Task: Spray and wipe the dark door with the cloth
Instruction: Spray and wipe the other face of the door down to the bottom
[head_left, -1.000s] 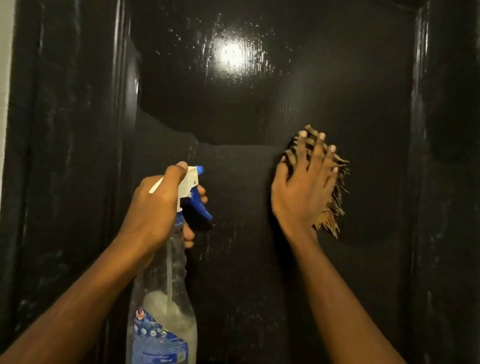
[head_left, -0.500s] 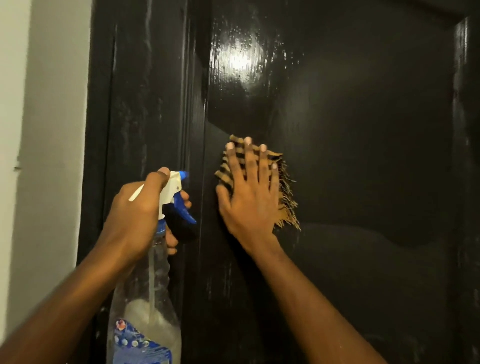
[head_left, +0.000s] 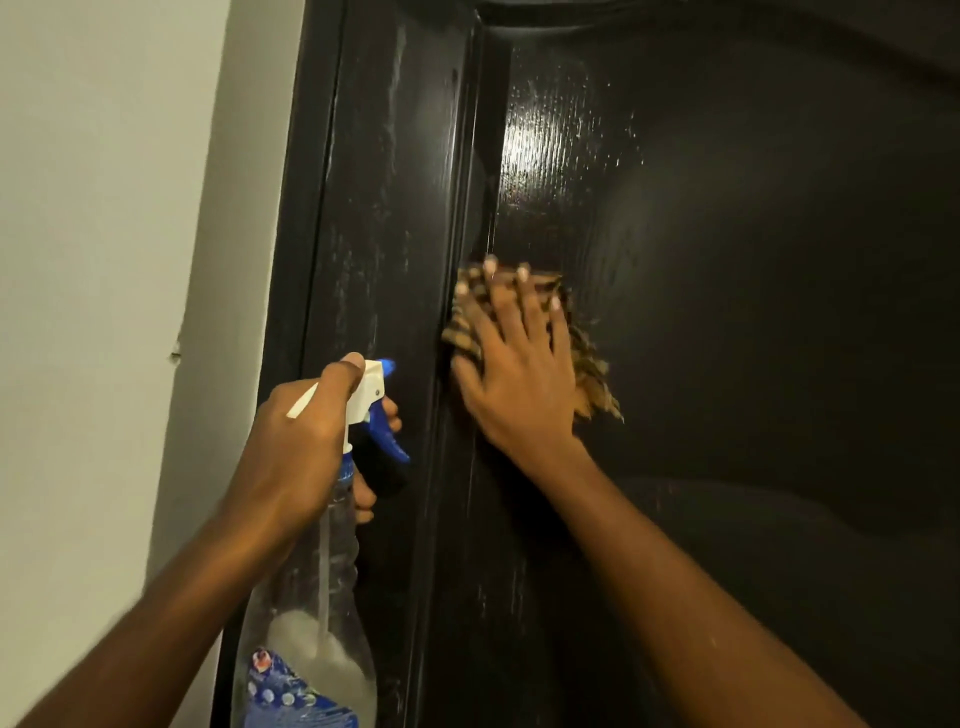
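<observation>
Dark door (head_left: 753, 270): glossy black, fills the centre and right of the view. Its raised vertical moulding (head_left: 457, 218) runs down just left of the panel. A bright wet sheen (head_left: 527, 140) sits high on the panel near that moulding, and whitish streaks (head_left: 392, 135) mark the strip to the left of it.

Cloth (head_left: 460, 325): tan with dark stripes and a frayed fringe, flat against the door panel just right of the moulding, well below the sheen. It lies under the right hand, its striped edge showing to the left and above the fingertips and its fringe showing to the right of the palm. It is slightly blurred.

Right hand (head_left: 519, 379): palm flat on the cloth, fingers straight and spread, pressing it to the door.

Left hand (head_left: 301, 441): curled round the neck of the spray bottle, thumb over the top of the white spray head (head_left: 366, 395), fingers wrapped beneath the blue trigger (head_left: 388, 441). It is left of the right hand, lower, and near it but apart.

Spray bottle (head_left: 317, 587): clear plastic, held upright in front of the door's left strip, nozzle towards the door, pale liquid low inside and a blue label (head_left: 291, 696) at the base.

Wall (head_left: 104, 260): plain, pale, left of the door.
</observation>
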